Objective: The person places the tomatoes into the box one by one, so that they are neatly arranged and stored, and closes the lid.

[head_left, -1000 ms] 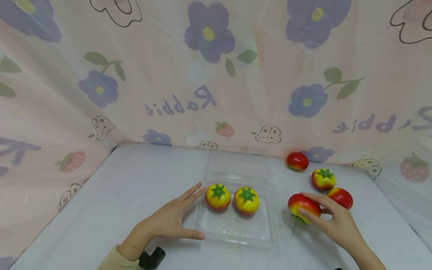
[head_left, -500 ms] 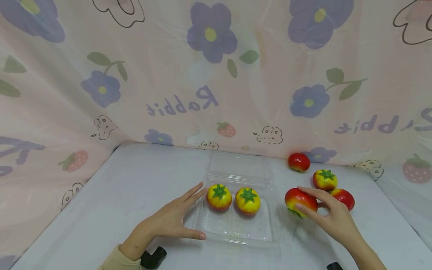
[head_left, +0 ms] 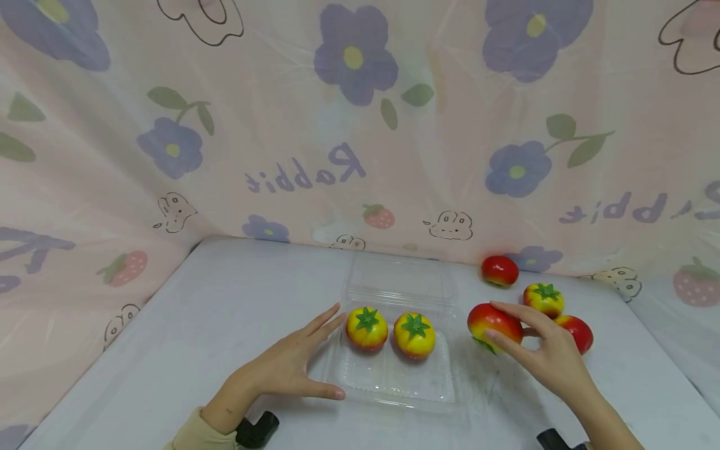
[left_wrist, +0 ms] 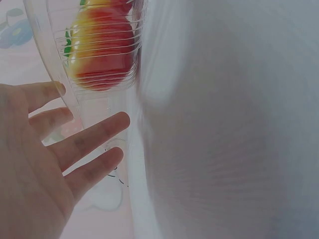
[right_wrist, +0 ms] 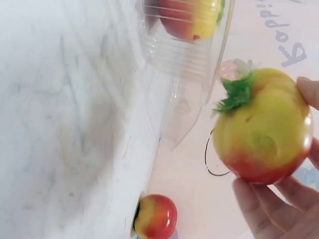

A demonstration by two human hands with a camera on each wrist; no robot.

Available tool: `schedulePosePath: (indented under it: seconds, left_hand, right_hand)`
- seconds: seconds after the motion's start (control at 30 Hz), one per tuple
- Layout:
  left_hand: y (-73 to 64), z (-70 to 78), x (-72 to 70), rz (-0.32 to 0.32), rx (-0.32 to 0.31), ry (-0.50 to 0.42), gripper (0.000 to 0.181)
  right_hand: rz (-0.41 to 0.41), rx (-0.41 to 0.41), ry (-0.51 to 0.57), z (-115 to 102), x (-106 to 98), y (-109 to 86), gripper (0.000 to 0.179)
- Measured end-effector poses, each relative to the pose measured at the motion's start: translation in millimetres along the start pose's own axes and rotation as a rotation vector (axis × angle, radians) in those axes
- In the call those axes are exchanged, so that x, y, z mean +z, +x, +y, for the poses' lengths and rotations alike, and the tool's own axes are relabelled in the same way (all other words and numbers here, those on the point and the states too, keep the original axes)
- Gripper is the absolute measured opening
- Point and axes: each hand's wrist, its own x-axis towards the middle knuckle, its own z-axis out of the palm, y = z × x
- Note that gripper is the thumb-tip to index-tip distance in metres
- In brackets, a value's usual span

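My right hand grips a red-and-yellow toy tomato, fingers on top and thumb at the near side. Its green leafy top points down and left, and it hangs above the table, right of a clear plastic clamshell box. Inside the box sit two more toy tomatoes, one on the left and one on the right, green leaves up. At the box's left side is my left hand, fingers spread and thumb apart. In the left wrist view its fingertips reach the clear rim.
Three more toy tomatoes lie on the right of the white table: a red one at the back, a yellow one, and a red one partly behind my right hand. The box's lid lies open toward the printed curtain.
My right hand has lifted the toy tomato and carried it slightly left, toward the box. The left hand has kept its place beside the box.
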Motion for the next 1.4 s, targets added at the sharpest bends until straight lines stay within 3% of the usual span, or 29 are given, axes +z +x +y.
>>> schedulePosePath:
  seconds: [0.2,0.47,1.0,1.4]
  left_hand:
    - [0.0,-0.1,0.1,-0.001,-0.003,0.006,0.111]
    - [0.2,-2.0,1.5,0.006,0.021,0.012,0.109]
    - [-0.2,-2.1,1.1,0.010,0.009,0.015,0.110]
    - [0.1,-2.3,1.3,0.014,0.016,0.015,0.110]
  right_hand:
    - [0.022,0.018,0.029,-8.0,5.8,2.3,0.048]
    - [0.045,-0.041,0.040,-17.3,18.4,7.4,0.047]
    - [0.043,-0.103,0.085,-25.0,40.2,12.7,0.045]
    - [0.065,-0.045,0.011,-36.0,55.1,13.5,0.049]
